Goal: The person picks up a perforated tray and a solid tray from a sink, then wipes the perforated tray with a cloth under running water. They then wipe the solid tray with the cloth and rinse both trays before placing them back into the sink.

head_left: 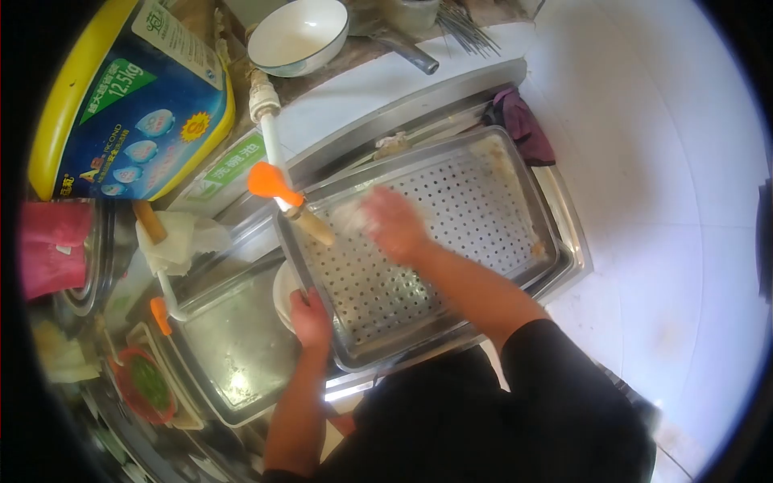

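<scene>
Has a perforated tray (435, 217) over the sink (568, 211), another tray (233, 342) to its left. Has a jug (141, 113) behind left, a bowl (298, 36) behind the faucet (274, 151).

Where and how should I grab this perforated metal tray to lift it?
Probably by the raised rims at both short ends of the perforated metal tray: its oblong shape should balance better that way. Come from your side, left hand nearer you than the orange-handled tap overhanging the left end, right hand opposite.
</scene>
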`<state>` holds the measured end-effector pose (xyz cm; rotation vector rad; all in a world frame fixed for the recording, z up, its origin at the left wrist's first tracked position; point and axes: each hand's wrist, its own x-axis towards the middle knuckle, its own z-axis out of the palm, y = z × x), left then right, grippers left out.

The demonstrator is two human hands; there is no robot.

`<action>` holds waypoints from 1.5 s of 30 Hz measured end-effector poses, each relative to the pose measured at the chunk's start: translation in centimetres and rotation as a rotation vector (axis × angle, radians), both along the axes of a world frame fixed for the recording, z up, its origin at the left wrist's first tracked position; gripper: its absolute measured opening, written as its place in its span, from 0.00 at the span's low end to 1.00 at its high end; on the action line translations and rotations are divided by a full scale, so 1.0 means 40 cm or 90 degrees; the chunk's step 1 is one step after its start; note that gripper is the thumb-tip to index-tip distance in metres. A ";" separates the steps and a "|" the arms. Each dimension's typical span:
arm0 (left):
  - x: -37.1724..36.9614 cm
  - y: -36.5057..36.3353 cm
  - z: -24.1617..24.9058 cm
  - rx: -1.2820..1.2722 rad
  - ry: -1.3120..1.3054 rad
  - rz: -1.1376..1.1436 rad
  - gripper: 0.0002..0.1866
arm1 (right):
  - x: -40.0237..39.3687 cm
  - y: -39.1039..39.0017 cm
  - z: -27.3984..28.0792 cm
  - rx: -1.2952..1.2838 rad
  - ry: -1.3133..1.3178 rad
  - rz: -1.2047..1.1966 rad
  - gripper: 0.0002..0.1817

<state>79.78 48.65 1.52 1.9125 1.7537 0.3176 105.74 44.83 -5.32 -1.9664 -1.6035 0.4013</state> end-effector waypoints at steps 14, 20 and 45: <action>0.002 -0.001 0.000 0.010 -0.022 -0.009 0.14 | 0.244 -0.341 -0.102 -0.399 -0.129 -0.446 0.43; -0.010 -0.004 0.003 0.017 -0.018 -0.028 0.13 | 0.100 -0.430 -0.052 -0.413 -0.129 -0.333 0.45; 0.003 -0.005 0.002 0.027 -0.034 -0.023 0.15 | 0.264 -0.512 -0.164 -0.541 -0.288 -0.401 0.33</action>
